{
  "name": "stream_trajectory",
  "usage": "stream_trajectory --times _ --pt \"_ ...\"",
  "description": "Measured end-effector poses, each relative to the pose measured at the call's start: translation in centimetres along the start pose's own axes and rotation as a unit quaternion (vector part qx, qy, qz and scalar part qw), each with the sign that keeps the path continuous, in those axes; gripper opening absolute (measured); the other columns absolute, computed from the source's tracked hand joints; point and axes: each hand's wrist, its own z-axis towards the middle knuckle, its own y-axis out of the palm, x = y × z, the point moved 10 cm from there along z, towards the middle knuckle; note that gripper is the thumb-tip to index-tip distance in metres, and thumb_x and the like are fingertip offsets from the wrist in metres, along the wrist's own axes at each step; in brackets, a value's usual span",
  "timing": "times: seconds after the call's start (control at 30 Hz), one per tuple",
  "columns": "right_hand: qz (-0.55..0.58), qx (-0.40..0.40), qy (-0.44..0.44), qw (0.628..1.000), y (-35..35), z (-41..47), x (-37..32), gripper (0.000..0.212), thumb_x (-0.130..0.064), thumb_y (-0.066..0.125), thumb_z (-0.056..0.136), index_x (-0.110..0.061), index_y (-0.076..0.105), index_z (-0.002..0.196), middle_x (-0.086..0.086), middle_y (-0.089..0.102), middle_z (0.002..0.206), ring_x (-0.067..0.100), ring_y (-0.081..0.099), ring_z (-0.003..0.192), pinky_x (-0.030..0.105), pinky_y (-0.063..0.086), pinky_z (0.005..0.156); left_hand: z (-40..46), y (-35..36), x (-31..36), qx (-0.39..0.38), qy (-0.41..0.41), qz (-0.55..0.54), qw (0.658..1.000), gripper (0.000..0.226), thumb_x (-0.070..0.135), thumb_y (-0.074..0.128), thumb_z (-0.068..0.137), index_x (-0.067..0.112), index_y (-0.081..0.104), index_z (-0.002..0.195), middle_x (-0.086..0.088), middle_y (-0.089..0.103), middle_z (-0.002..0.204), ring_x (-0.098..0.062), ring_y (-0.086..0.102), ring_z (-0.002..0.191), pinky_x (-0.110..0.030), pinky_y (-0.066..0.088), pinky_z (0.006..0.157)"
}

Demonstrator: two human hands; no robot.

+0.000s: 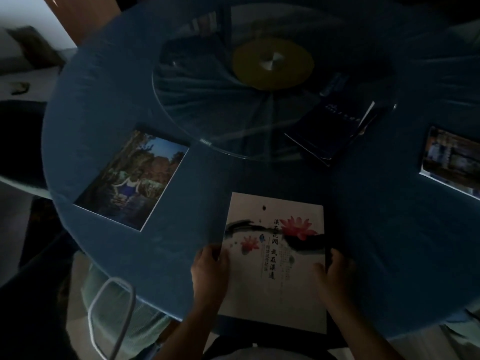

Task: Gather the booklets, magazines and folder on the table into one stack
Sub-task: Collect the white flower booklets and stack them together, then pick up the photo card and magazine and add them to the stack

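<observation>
A white booklet point(275, 258) with red lotus flowers and ink calligraphy lies at the near edge of the round blue table point(181, 255). My left hand point(209, 268) grips its left edge and my right hand point(335, 274) grips its right edge. A magazine with a garden photo cover point(132, 178) lies flat to the left. A dark navy folder with booklets point(330, 131) rests partly on the glass turntable, at the right. Another photo-covered magazine point(452, 157) lies at the far right edge of view.
A glass turntable point(207, 113) with a yellow hub point(272, 63) fills the table's middle. A chair with a metal frame point(111, 315) stands at the near left. The room is dim.
</observation>
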Motion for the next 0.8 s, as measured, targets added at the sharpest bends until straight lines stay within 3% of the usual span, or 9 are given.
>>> stream_trajectory --times 0.1,0.23,0.33,0.43,0.53,0.63,0.8 --pt "-0.022 0.048 -0.064 0.997 -0.5 -0.9 -3.6 0.056 -0.015 0.069 0.081 -0.01 0.047 0.133 0.024 0.04 0.137 0.039 0.044 0.121 0.051 0.042 0.098 0.8 -1.5 -0.2 0.011 0.016 0.008 1.0 0.008 0.022 0.063 0.091 0.017 0.067 0.096 -0.004 0.065 0.099 -0.018 0.061 0.085 -0.031 0.048 0.075" --pt "-0.018 -0.017 -0.147 0.989 2.9 -1.9 -9.3 0.053 -0.016 0.068 0.085 -0.012 0.045 0.133 0.023 0.035 0.143 0.038 0.037 0.129 0.058 0.039 0.102 2.7 -5.1 -1.0 0.049 0.036 0.038 0.997 0.015 0.017 0.064 0.091 0.008 0.068 0.101 -0.012 0.067 0.101 -0.027 0.064 0.089 -0.03 0.046 0.074" --pt "-0.009 -0.067 -0.184 0.981 6.1 -2.8 -13.5 0.052 -0.016 0.062 0.087 -0.018 0.04 0.135 0.017 0.031 0.144 0.031 0.036 0.126 0.05 0.039 0.103 4.4 -7.9 -1.8 0.064 0.052 0.05 0.995 0.023 0.017 0.067 0.089 0.008 0.066 0.109 -0.013 0.066 0.112 -0.029 0.064 0.1 -0.039 0.052 0.084" --pt "0.009 -0.118 -0.214 0.97 9.7 -3.9 -18.0 0.049 -0.018 0.056 0.088 -0.026 0.04 0.134 0.008 0.031 0.141 0.021 0.043 0.114 0.041 0.045 0.091 6.2 -11.1 -3.2 0.087 0.054 0.067 0.992 0.027 0.018 0.069 0.087 0.007 0.065 0.112 -0.015 0.065 0.114 -0.032 0.063 0.099 -0.04 0.052 0.084" --pt "0.028 -0.17 -0.26 0.95 13.7 -5.1 -22.6 0.046 -0.013 0.053 0.09 -0.021 0.043 0.135 0.008 0.036 0.138 0.02 0.049 0.111 0.034 0.044 0.089 8.0 -13.6 -4.8 0.105 0.048 0.089 0.989 0.03 0.021 0.069 0.087 0.009 0.063 0.114 -0.014 0.064 0.116 -0.032 0.062 0.102 -0.039 0.05 0.085" --pt "0.038 -0.224 -0.265 0.937 17.6 -5.3 -26.0 0.041 -0.008 0.051 0.091 -0.013 0.048 0.132 0.013 0.044 0.135 0.024 0.054 0.114 0.038 0.045 0.096 9.3 -15.2 -5.6 0.116 0.051 0.107 0.986 0.033 0.025 0.068 0.087 0.011 0.059 0.116 -0.013 0.063 0.116 -0.029 0.061 0.103 -0.036 0.049 0.082" --pt "0.07 -0.295 -0.219 0.927 23.9 -5.5 -29.9 0.042 -0.015 0.051 0.091 -0.014 0.048 0.133 0.008 0.053 0.135 0.016 0.054 0.101 0.034 0.045 0.084 12.0 -16.1 -5.7 0.125 0.096 0.107 0.982 0.042 0.026 0.068 0.087 0.006 0.06 0.122 -0.013 0.061 0.129 -0.031 0.064 0.108 -0.042 0.055 0.087"
